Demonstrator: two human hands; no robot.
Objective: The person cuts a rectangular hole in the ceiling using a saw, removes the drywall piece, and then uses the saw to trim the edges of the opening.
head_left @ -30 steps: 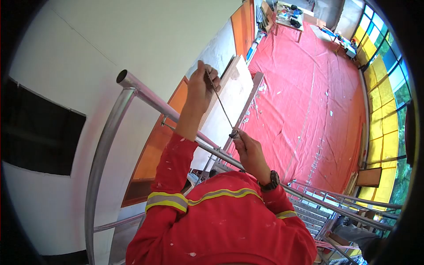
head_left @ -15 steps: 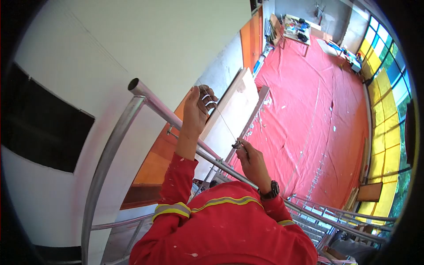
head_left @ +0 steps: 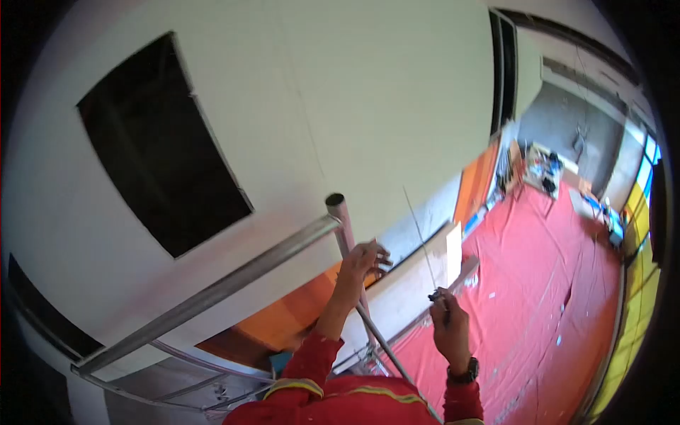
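Red sleeves [head_left: 312,354] carry yellow-and-grey reflective bands [head_left: 290,387], with a dark wristwatch [head_left: 465,371] behind the right hand [head_left: 450,327].

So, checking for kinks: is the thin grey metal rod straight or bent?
Straight: the thin grey metal rod runs as one line from the right hand.

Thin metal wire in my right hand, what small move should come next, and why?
Probably bring the left hand over to pinch the thin metal wire partway up: the right hand grips only its lower end, and its upper end stands free, unsupported.
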